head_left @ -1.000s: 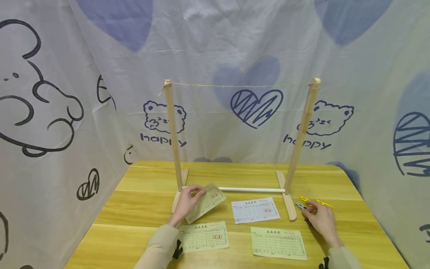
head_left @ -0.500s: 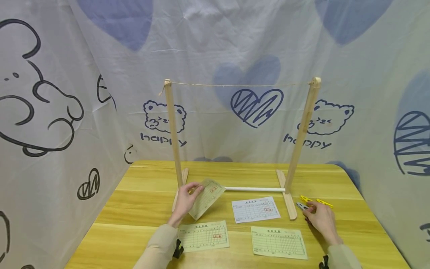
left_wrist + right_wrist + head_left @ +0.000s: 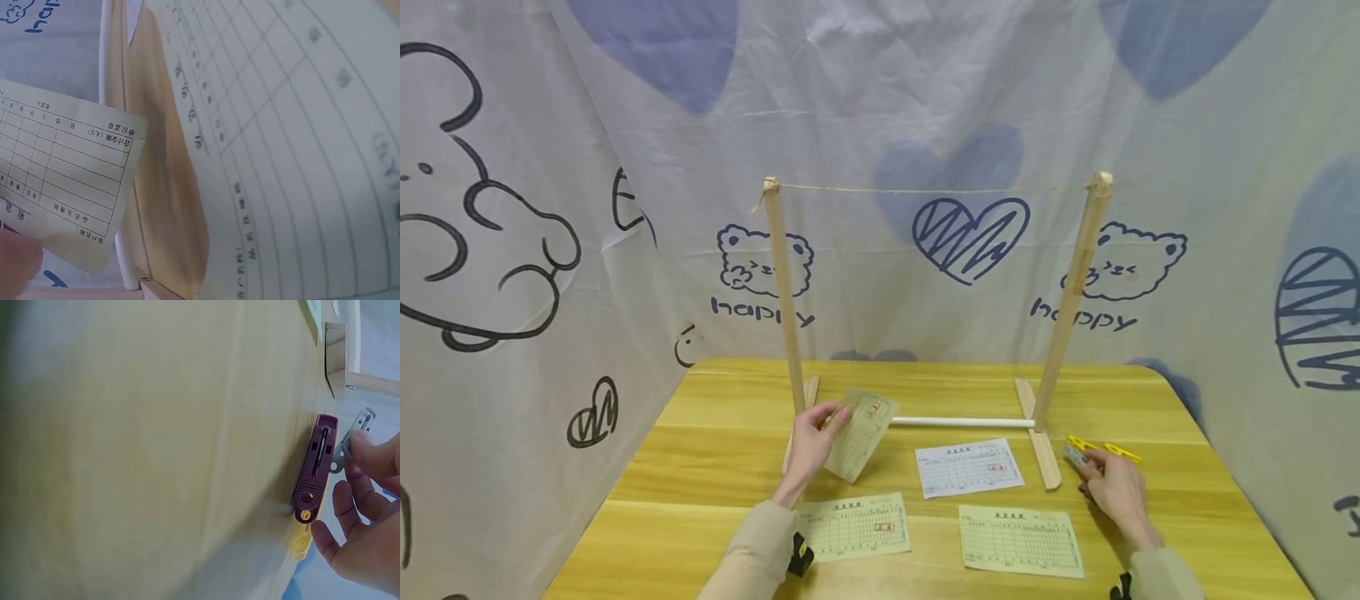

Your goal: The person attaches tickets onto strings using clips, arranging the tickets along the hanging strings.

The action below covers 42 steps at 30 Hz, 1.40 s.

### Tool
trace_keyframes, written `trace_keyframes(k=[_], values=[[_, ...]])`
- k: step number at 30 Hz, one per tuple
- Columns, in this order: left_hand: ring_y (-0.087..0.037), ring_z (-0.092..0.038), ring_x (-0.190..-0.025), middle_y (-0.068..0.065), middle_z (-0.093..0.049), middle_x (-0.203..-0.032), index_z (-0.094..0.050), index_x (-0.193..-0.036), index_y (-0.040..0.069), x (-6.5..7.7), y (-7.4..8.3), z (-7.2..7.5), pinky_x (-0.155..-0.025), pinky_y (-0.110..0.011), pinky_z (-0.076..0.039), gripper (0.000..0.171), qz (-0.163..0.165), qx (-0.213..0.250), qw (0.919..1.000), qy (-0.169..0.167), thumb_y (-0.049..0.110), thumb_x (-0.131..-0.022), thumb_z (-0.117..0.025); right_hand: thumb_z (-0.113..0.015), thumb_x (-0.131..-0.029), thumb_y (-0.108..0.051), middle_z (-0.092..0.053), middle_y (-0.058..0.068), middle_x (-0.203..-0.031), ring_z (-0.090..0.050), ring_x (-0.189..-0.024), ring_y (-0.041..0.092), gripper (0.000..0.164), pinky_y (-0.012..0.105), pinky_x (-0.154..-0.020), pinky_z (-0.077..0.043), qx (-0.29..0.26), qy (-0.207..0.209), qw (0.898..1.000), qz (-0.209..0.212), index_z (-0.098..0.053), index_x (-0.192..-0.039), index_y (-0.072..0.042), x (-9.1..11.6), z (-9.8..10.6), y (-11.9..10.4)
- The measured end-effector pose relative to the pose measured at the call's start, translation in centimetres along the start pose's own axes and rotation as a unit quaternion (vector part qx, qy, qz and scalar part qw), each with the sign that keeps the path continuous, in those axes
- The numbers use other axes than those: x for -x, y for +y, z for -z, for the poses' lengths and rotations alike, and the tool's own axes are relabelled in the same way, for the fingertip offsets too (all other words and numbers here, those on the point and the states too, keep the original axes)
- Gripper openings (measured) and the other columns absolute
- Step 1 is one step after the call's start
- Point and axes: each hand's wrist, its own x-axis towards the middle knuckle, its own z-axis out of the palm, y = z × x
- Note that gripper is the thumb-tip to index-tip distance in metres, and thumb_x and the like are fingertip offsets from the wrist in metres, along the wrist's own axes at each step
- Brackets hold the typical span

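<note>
My left hand (image 3: 810, 443) pinches a pale yellow receipt slip (image 3: 863, 435) by its left edge and holds it tilted up off the table. The slip's printed grid (image 3: 62, 165) shows in the left wrist view, beside my blurred fingertip. My right hand (image 3: 1117, 493) pinches a grey clothespin (image 3: 361, 428) between thumb and fingers. Close by in the right wrist view lie a dark purple clothespin (image 3: 315, 469) and a yellow clothespin (image 3: 301, 542), partly hidden. Another view, from the head, has yellow clothespins (image 3: 1123, 452) just beyond my right fingers.
A wooden frame with a left post (image 3: 784, 292), a right post (image 3: 1071, 308), a string (image 3: 917, 192) across the top and a white rod (image 3: 962, 422) below stands on the table (image 3: 647, 467). Before it lie a white slip (image 3: 968, 469) and two yellowish slips, left (image 3: 853, 527) and right (image 3: 1021, 542).
My left hand has raised the receipt slip and turned it more upright. The grey clothespin has shifted and tilted slightly in my right hand, which has barely moved.
</note>
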Motion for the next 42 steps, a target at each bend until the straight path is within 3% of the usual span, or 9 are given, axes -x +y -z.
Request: trace_keyframes(k=[3,6,11,17,23,31,34,37,42], values=[[-0.008,-0.064,-0.086,-0.022,-0.074,-0.105,-0.072,-0.106,-0.005,-0.2,0.3,-0.1,-0.082,-0.022,-0.054,0.022,0.012,0.011,0.9998,0.012,0.014,-0.096,-0.069,-0.061,-0.096,-0.005,-0.066,0.017,-0.088,-0.055,-0.071,0.021,0.028,0.027,-0.063,-0.037,-0.02,0.007,1.0,-0.003,-0.063,-0.119,0.012,0.0,0.0,-0.1],[-0.007,-0.062,-0.078,-0.02,-0.074,-0.101,-0.072,-0.107,-0.005,-0.3,0.6,-0.1,-0.069,-0.016,-0.05,0.024,0.028,0.024,0.9991,0.02,0.016,-0.096,-0.069,-0.058,-0.098,-0.006,-0.065,0.018,-0.09,-0.054,-0.072,0.02,0.028,0.025,-0.062,-0.038,-0.042,0.011,0.999,-0.008,-0.062,-0.121,0.01,0.1,0.1,-0.2],[-0.005,-0.063,-0.075,-0.018,-0.076,-0.097,-0.071,-0.107,-0.006,-0.6,1.0,0.0,-0.07,-0.017,-0.052,0.025,0.035,0.044,0.9977,0.037,0.016,-0.096,-0.07,-0.057,-0.1,-0.006,-0.061,0.022,-0.095,-0.053,-0.076,0.023,0.03,0.026,-0.062,-0.04,-0.065,0.01,0.998,0.0,-0.06,-0.125,0.01,0.4,0.4,-0.5],[-0.002,-0.065,-0.075,-0.005,-0.077,-0.089,-0.07,-0.106,-0.01,-0.9,1.6,-0.2,-0.072,-0.016,-0.052,0.026,0.05,0.072,0.994,0.065,0.014,-0.095,-0.071,-0.056,-0.101,-0.005,-0.049,0.037,-0.127,-0.049,-0.11,0.047,0.031,0.054,-0.088,-0.045,-0.086,0.006,0.996,0.012,-0.059,-0.128,0.01,0.6,0.6,-1.0],[-0.003,-0.064,-0.072,0.01,-0.073,-0.079,-0.068,-0.107,-0.011,-1.1,2.4,-0.3,-0.068,-0.016,-0.053,0.028,0.065,0.113,0.989,0.07,0.015,-0.095,-0.071,-0.051,-0.104,-0.007,-0.061,0.032,-0.122,-0.059,-0.108,0.041,0.03,0.044,-0.086,-0.049,-0.092,0.006,0.996,0.01,-0.056,-0.13,0.007,0.4,0.8,-1.4],[-0.003,-0.066,-0.078,0.012,-0.073,-0.082,-0.07,-0.106,-0.006,-1.3,3.5,-0.2,-0.074,-0.017,-0.053,0.025,0.06,0.153,0.984,0.067,0.017,-0.096,-0.07,-0.044,-0.107,-0.011,-0.058,0.037,-0.13,-0.055,-0.121,0.049,0.033,0.061,-0.102,-0.043,-0.134,-0.016,0.991,-0.002,-0.049,-0.136,0.005,0.7,1.2,-1.8],[-0.004,-0.065,-0.076,0.011,-0.073,-0.082,-0.071,-0.104,-0.003,-1.5,3.9,-0.2,-0.071,-0.017,-0.052,0.022,0.054,0.172,0.9811,0.07,0.017,-0.096,-0.069,-0.044,-0.108,-0.011,-0.059,0.036,-0.129,-0.057,-0.12,0.049,0.034,0.057,-0.1,-0.046,-0.141,-0.007,0.99,0.008,-0.049,-0.136,0.006,0.7,1.2,-2.0],[-0.006,-0.067,-0.076,0.01,-0.075,-0.083,-0.072,-0.102,0.001,-1.7,4.3,-0.1,-0.069,-0.019,-0.055,0.016,0.055,0.196,0.9764,0.072,0.017,-0.097,-0.069,-0.044,-0.108,-0.013,-0.06,0.035,-0.129,-0.059,-0.117,0.043,0.035,0.038,-0.095,-0.048,-0.15,0.0,0.989,0.005,-0.05,-0.136,0.005,0.8,1.2,-2.2],[-0.008,-0.07,-0.076,0.008,-0.077,-0.085,-0.073,-0.098,0.01,-1.9,5.2,-0.1,-0.07,-0.02,-0.058,0.008,0.056,0.219,0.9711,0.077,0.017,-0.096,-0.069,-0.043,-0.109,-0.019,-0.059,0.033,-0.133,-0.053,-0.101,-0.006,0.038,0.012,-0.086,-0.037,-0.185,0.011,0.983,-0.015,-0.049,-0.14,0.002,0.8,1.2,-2.6]])
